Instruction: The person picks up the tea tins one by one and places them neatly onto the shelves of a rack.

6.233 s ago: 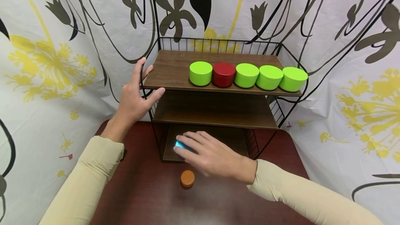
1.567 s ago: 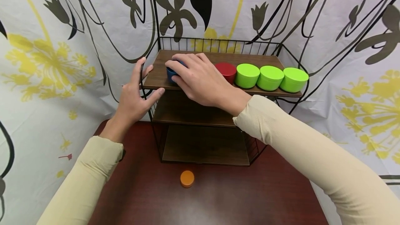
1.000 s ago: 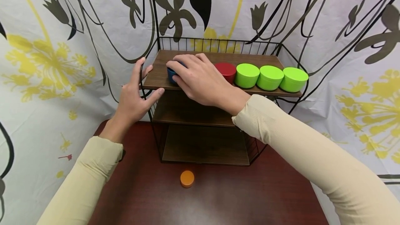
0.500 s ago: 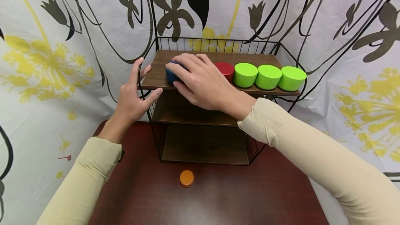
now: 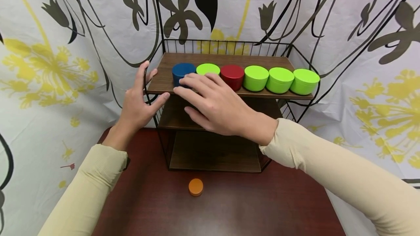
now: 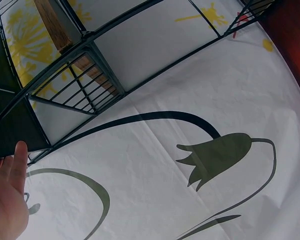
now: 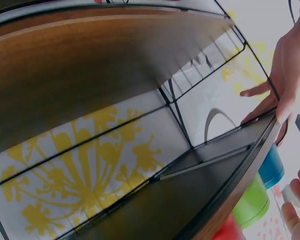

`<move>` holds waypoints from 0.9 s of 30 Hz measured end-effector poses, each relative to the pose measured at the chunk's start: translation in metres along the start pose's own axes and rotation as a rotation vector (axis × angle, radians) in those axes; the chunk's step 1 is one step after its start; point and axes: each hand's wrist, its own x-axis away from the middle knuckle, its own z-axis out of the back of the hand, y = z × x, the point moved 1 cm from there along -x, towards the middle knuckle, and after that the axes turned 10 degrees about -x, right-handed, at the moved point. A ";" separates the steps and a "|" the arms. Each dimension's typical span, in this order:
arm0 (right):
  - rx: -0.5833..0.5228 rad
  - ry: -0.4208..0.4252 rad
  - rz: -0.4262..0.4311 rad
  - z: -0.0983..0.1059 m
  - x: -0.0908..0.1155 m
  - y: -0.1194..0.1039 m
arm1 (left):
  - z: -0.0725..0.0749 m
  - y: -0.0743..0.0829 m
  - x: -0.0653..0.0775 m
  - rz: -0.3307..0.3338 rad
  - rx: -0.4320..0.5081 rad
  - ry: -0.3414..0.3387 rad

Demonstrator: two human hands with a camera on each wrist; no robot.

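Note:
A blue round lidded container (image 5: 183, 70) stands on the top shelf (image 5: 226, 59) of a wire-framed rack, leftmost in a row. Touching or close beside it is a green one (image 5: 208, 69), followed by a red one (image 5: 232, 77). My right hand (image 5: 218, 106) hovers in front of the shelf edge, fingers loosely extended and holding nothing; it hides the lower parts of the blue and left green containers. With my left hand (image 5: 136, 99) I hold the rack's left front corner, thumb at the front and fingers along the side.
Three more green containers, one of them the middle one (image 5: 280, 80), continue the row rightward. Two lower shelves, the bottom one (image 5: 214, 152) included, sit beneath. A small orange round piece (image 5: 195, 187) lies on the dark red table (image 5: 249, 203). Patterned cloth surrounds the rack.
The blue container came up onto the top shelf's left part. My right hand has just let go of it and drawn back toward me. My left hand stays on the rack.

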 end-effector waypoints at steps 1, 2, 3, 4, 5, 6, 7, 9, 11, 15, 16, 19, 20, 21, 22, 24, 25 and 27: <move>-0.002 -0.005 0.009 -0.001 0.002 -0.002 | 0.000 0.000 0.000 -0.001 0.001 0.000; -0.004 -0.012 0.016 -0.002 0.005 -0.004 | 0.000 0.000 0.000 -0.001 0.001 0.000; -0.003 -0.018 0.022 -0.004 0.007 -0.007 | 0.000 0.000 0.001 -0.001 0.001 -0.001; -0.005 -0.026 0.028 -0.005 0.010 -0.008 | 0.000 0.000 0.001 0.002 0.006 -0.003; -0.006 -0.036 0.031 -0.006 0.013 -0.010 | 0.000 0.000 0.001 0.003 0.007 -0.003; -0.004 -0.046 0.032 -0.008 0.015 -0.012 | 0.000 -0.001 0.001 0.003 0.008 -0.001; 0.000 -0.054 0.032 -0.009 0.018 -0.014 | 0.000 -0.001 0.001 0.003 0.009 0.000; 0.006 -0.069 0.034 -0.013 0.025 -0.017 | -0.001 -0.001 0.001 0.003 0.012 0.002; 0.015 -0.084 0.036 -0.017 0.031 -0.020 | -0.001 -0.001 0.001 0.003 0.017 0.003; 0.022 -0.116 0.038 -0.027 0.044 -0.027 | 0.000 -0.001 0.000 0.005 0.020 0.003; 0.020 -0.124 0.036 -0.029 0.048 -0.029 | 0.000 -0.001 0.000 0.005 0.019 0.004; 0.016 -0.139 0.031 -0.036 0.057 -0.033 | 0.000 0.000 0.000 0.004 0.016 0.004; 0.010 -0.143 0.029 -0.039 0.060 -0.034 | 0.000 0.000 0.000 0.003 0.016 0.004; 0.007 -0.147 0.026 -0.041 0.063 -0.035 | 0.000 0.000 0.000 0.002 0.016 0.003; 0.005 -0.152 0.025 -0.044 0.066 -0.036 | 0.000 0.000 0.000 0.001 0.017 0.002; -0.001 -0.162 0.025 -0.050 0.072 -0.039 | 0.000 0.000 0.000 0.000 0.017 0.002; -0.008 -0.168 0.022 -0.053 0.075 -0.040 | 0.000 0.000 0.000 0.000 0.018 0.001; -0.015 -0.175 0.016 -0.060 0.082 -0.043 | 0.000 0.000 0.000 -0.001 0.016 0.000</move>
